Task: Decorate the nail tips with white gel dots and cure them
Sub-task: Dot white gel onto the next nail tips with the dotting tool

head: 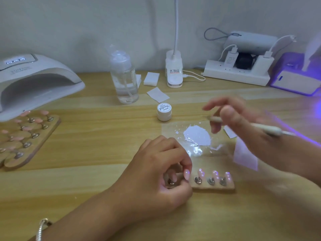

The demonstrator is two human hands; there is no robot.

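**White gel [198, 134] to be loaded lightly**

The wooden holder strip [225, 186] at 6 o'clock is pinched at its left end by the left hand [161, 173], and its pink nail tips [215, 174] are left exposed. A blurred dotting pen [264, 128] is gripped by the right hand [239, 122], at 2 o'clock of the gel. Only the tip should be dipped, and the strip kept pressed flat.

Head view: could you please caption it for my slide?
Left hand grips the nail-tip holder while the right hand holds a pen near white gel.
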